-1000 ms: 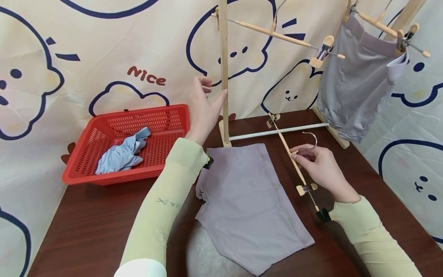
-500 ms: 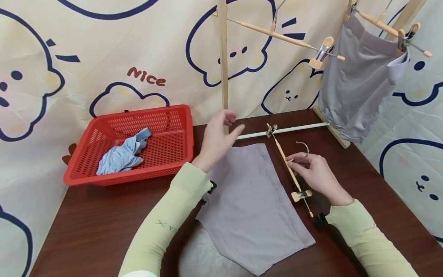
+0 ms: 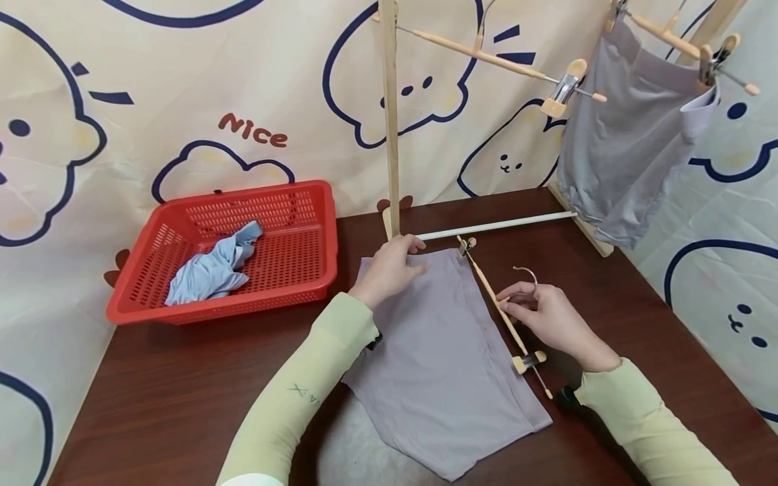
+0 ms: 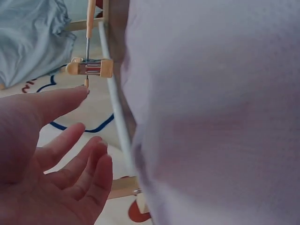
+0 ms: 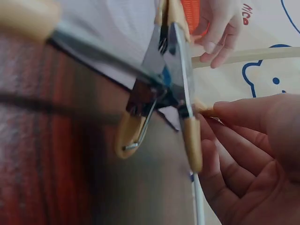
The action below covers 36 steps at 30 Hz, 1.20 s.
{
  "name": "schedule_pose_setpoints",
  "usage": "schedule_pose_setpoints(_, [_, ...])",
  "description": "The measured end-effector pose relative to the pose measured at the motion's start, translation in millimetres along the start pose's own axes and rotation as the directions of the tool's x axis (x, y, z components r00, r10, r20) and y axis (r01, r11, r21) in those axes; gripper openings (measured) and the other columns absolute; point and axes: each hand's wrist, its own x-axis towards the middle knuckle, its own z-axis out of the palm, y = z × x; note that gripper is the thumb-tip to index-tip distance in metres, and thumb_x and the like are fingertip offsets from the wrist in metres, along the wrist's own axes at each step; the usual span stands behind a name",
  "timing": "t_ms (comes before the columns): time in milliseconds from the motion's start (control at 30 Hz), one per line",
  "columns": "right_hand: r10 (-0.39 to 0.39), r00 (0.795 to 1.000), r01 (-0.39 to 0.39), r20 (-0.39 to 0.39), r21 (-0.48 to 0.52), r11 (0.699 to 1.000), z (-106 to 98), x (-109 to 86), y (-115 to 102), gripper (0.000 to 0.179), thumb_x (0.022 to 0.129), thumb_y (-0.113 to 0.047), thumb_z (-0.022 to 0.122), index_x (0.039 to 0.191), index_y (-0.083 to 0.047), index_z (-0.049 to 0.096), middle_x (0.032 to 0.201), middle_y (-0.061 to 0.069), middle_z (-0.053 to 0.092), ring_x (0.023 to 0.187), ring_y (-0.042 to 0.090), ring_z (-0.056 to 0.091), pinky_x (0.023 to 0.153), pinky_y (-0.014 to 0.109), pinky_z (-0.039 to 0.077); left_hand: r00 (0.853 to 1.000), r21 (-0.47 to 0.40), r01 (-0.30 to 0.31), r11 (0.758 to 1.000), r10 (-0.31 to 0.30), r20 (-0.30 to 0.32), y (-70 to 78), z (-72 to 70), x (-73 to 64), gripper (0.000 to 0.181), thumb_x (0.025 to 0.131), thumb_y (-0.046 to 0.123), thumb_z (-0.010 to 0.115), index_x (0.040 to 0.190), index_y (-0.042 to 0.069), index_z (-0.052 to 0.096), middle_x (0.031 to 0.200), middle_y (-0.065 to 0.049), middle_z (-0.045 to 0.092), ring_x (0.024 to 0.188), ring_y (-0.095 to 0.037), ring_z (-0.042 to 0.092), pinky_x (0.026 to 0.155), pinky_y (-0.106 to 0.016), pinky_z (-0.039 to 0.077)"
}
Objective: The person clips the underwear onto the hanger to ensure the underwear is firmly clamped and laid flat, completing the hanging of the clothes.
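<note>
A lavender-grey garment (image 3: 437, 351), resembling folded shorts, lies flat on the dark wooden table. My right hand (image 3: 556, 324) pinches a wooden clip hanger (image 3: 512, 331) at the middle of its bar, beneath the metal hook. The hanger slants along the garment's right edge, its far clip (image 3: 465, 248) overlapping the garment's top right corner in the head view. Close up in the right wrist view is one metal-and-wood clip (image 5: 168, 84), its jaws pointing up. Over the garment's top left corner is my left hand (image 3: 392, 270); the left wrist view shows its fingers (image 4: 70, 101) loosely spread, holding nothing.
A red plastic basket (image 3: 292, 290) with a light blue cloth (image 3: 213, 270) stands at the left. Behind, a wooden rack post (image 3: 390, 121) and white lower bar (image 3: 504, 224) rise near the wall cloth. Above hang a bare clip hanger (image 3: 474, 52) and grey shorts (image 3: 626, 128).
My left hand has come down from beside the rack post to the garment's top edge. My right hand has brought the hanger left and nearer, up to the garment's right side.
</note>
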Motion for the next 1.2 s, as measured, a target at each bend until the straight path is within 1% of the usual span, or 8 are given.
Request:
schedule_pose_setpoints(267, [0.021, 0.999, -0.021, 0.036, 0.01, 1.0, 3.7, -0.2, 11.1, 0.011, 0.096, -0.008, 0.072, 0.106, -0.01, 0.075, 0.09, -0.002, 0.074, 0.073, 0.014, 0.069, 0.063, 0.028, 0.054, 0.998, 0.025, 0.024, 0.999, -0.026, 0.064, -6.9, 11.9, 3.1, 0.046, 0.085, 0.008, 0.082, 0.128, 0.001, 0.065, 0.123, -0.018, 0.062, 0.111, -0.029, 0.058, 0.094, -0.039, 0.046])
schedule_pose_setpoints(467, [0.008, 0.999, -0.009, 0.042, 0.024, 1.0, 3.5, 1.3, 19.5, 0.011, 0.095, -0.01, 0.073, 0.106, -0.01, 0.076, 0.091, -0.001, 0.074, 0.073, 0.013, 0.069, 0.065, 0.028, 0.055, 0.997, 0.065, 0.039, 0.997, -0.043, 0.062, -9.2, 16.7, 3.7, 0.06, 0.076, 0.016, 0.092, 0.127, 0.003, 0.066, 0.119, -0.017, 0.062, 0.108, -0.029, 0.058, 0.094, -0.039, 0.047])
schedule_pose_setpoints(567, [0.01, 0.999, -0.01, 0.039, 0.002, 1.0, 2.6, 2.4, 25.1, 0.011, 0.094, -0.012, 0.075, 0.105, -0.009, 0.078, 0.089, -0.002, 0.074, 0.071, 0.012, 0.067, 0.064, 0.027, 0.054, 0.996, 0.085, 0.043, 0.995, -0.049, 0.068, -8.7, 17.4, 3.0, 0.066, 0.071, 0.021, 0.095, 0.128, 0.004, 0.065, 0.119, -0.016, 0.062, 0.11, -0.029, 0.057, 0.095, -0.038, 0.045])
schedule_pose_setpoints(800, [0.03, 0.998, -0.027, 0.054, -0.057, 0.998, -1.8, 5.1, 34.6, 0.011, 0.092, -0.017, 0.078, 0.102, -0.013, 0.081, 0.092, -0.005, 0.075, 0.081, 0.012, 0.065, 0.069, 0.025, 0.05, 0.992, 0.101, 0.061, 0.993, -0.071, 0.103, -6.3, 17.6, 2.1, 0.073, 0.07, 0.024, 0.096, 0.132, 0.005, 0.063, 0.122, -0.015, 0.06, 0.113, -0.028, 0.055, 0.098, -0.037, 0.044])
schedule_pose_setpoints(867, [0.035, 0.997, -0.033, 0.076, -0.031, 0.999, -4.3, 5.6, 36.3, 0.015, 0.093, -0.019, 0.077, 0.105, -0.011, 0.08, 0.094, -0.003, 0.075, 0.081, 0.013, 0.066, 0.069, 0.026, 0.051, 0.991, 0.11, 0.067, 0.992, -0.079, 0.11, -5.8, 17.9, 2.0, 0.073, 0.07, 0.024, 0.096, 0.132, 0.006, 0.063, 0.123, -0.015, 0.06, 0.112, -0.027, 0.056, 0.097, -0.036, 0.045])
schedule_pose_setpoints(1000, [0.077, 0.992, -0.085, 0.1, 0.083, 0.993, -13.6, 3.8, 38.7, 0.034, 0.093, -0.022, 0.077, 0.12, -0.001, 0.072, 0.098, 0.005, 0.075, 0.077, 0.017, 0.07, 0.068, 0.029, 0.055, 0.989, 0.134, 0.062, 0.989, -0.079, 0.125, -4.8, 19.5, 1.8, 0.073, 0.069, 0.024, 0.096, 0.132, 0.006, 0.063, 0.123, -0.014, 0.06, 0.11, -0.027, 0.058, 0.096, -0.036, 0.046])
schedule_pose_setpoints(1100, [0.092, 0.993, -0.102, 0.068, 0.152, 0.983, -22.7, 1.1, 39.2, 0.047, 0.092, -0.02, 0.079, 0.13, 0.003, 0.063, 0.095, 0.01, 0.073, 0.076, 0.02, 0.07, 0.068, 0.03, 0.056, 0.989, 0.155, 0.055, 0.986, -0.075, 0.128, -4.7, 20.7, 1.7, 0.073, 0.069, 0.024, 0.097, 0.132, 0.006, 0.064, 0.123, -0.013, 0.059, 0.11, -0.028, 0.058, 0.096, -0.036, 0.046])
schedule_pose_setpoints(1200, [0.074, 0.997, -0.077, 0.021, 0.179, 0.981, -30.8, -1.5, 39.5, 0.05, 0.092, -0.015, 0.079, 0.135, 0.001, 0.059, 0.094, 0.01, 0.072, 0.076, 0.02, 0.07, 0.066, 0.029, 0.056, 0.99, 0.188, 0.044, 0.981, -0.069, 0.126, -5.2, 21.4, 1.9, 0.073, 0.069, 0.024, 0.097, 0.132, 0.006, 0.064, 0.124, -0.014, 0.059, 0.112, -0.029, 0.057, 0.098, -0.037, 0.046])
